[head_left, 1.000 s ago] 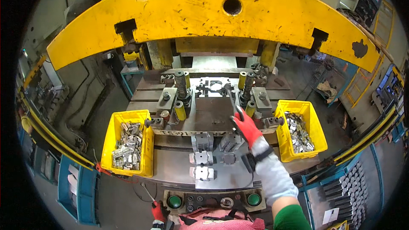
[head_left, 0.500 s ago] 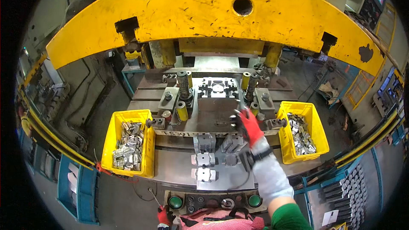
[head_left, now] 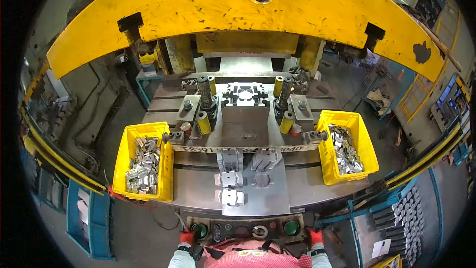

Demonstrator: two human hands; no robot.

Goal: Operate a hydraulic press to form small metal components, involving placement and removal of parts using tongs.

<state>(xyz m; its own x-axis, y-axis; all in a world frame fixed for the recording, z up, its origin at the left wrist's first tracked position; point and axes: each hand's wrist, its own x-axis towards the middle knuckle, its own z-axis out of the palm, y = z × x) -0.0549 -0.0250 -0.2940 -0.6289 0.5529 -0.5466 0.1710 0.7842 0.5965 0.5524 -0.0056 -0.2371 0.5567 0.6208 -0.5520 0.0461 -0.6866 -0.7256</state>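
My left hand (head_left: 187, 238), in a red glove, is closed around a thin rod-like tool (head_left: 180, 220) beside the left green button (head_left: 199, 231) of the control panel. At the panel's other end my right hand (head_left: 315, 237), also red-gloved, looks closed, right of the right green button (head_left: 291, 228). A dark, narrow shape shows above its fingers; what it is I cannot make out. Past the panel, flat metal parts (head_left: 231, 198) and stacked metal parts (head_left: 230, 160) lie on a steel plate (head_left: 263, 203). In the press die (head_left: 245, 126), a bright cut-out metal piece (head_left: 245, 95) lies between the guide posts.
Yellow bins of metal pieces stand left (head_left: 168, 168) and right (head_left: 367, 146) of the die. The yellow press beam (head_left: 208, 10) hangs above. Blue racks stand low on the left (head_left: 101, 228) and right (head_left: 353, 228), the right one beside rows of metal parts.
My right hand has drawn back from the front right of the die to the panel's right end. The left hand stays by the left button. The whole view has shifted slightly.
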